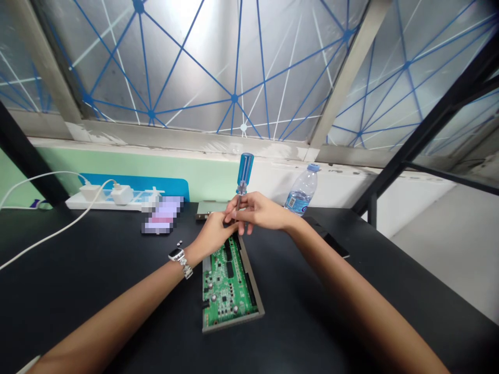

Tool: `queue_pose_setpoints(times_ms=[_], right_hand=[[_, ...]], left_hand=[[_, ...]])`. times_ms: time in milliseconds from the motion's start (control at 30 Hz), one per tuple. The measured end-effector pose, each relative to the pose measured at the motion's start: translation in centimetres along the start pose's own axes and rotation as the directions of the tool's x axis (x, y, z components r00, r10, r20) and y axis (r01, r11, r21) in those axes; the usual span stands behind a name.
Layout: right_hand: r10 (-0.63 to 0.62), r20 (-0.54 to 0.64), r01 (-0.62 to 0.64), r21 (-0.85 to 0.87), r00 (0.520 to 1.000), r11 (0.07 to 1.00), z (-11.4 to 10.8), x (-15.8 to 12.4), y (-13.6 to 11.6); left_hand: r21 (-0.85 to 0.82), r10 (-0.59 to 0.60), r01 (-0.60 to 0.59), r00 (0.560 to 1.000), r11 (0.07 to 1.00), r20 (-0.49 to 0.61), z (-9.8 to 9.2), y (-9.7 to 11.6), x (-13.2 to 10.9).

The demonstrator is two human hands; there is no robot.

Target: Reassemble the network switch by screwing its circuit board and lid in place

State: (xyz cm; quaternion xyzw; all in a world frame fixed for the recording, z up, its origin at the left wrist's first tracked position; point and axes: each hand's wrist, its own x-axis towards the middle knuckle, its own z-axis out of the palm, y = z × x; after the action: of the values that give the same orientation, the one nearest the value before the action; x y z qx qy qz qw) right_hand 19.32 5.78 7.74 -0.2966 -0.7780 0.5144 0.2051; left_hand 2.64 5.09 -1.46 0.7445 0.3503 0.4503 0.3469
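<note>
A green circuit board [226, 285] lies in a grey metal frame on the black table. Over its far end stands a screwdriver [245, 169], upright, its clear blue handle on top and its tip hidden by my fingers. My right hand [259, 210] pinches the screwdriver's shaft from the right. Closed beside it, my left hand [218, 228] has its fingertips at the low end of the shaft, near the board's far edge; what they grip is too small to make out. A watch is on my left wrist.
Behind the hands is a flat metal piece [206, 209]. A water bottle [302, 191] stands at the back right, near a dark flat object [335, 244]. At the back left are a phone [161, 215] and a white power strip [80, 201] with cables. Small bits lie by the watch.
</note>
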Motion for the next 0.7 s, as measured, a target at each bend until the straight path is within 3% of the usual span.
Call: queue_pose_setpoints(times_ms=[200, 400, 533, 700], right_hand=[[-0.021, -0.097, 0.021, -0.001, 0.995, 1.000, 0.7, 0.5, 0.3], [-0.064, -0.278, 0.080, 0.047, 0.958, 0.996, 0.0, 0.7, 0.8], [-0.045, -0.294, 0.062, 0.047, 0.955, 0.997, -0.7, 0.4, 0.6], [-0.040, -0.233, 0.051, 0.039, 0.972, 0.998, -1.0, 0.0, 0.2]], left_hand=[[-0.182, 0.001, -0.003, 1.000, 0.983, -0.009, 0.6, -0.2, 0.1], [-0.182, -0.142, 0.143, 0.990, 0.973, 0.019, -0.3, 0.2, -0.7], [-0.126, -0.165, 0.164, 0.986, 0.978, 0.004, -1.4, 0.8, -1.2], [-0.073, -0.139, 0.138, 0.990, 0.988, 0.003, -2.1, 0.9, -1.3]])
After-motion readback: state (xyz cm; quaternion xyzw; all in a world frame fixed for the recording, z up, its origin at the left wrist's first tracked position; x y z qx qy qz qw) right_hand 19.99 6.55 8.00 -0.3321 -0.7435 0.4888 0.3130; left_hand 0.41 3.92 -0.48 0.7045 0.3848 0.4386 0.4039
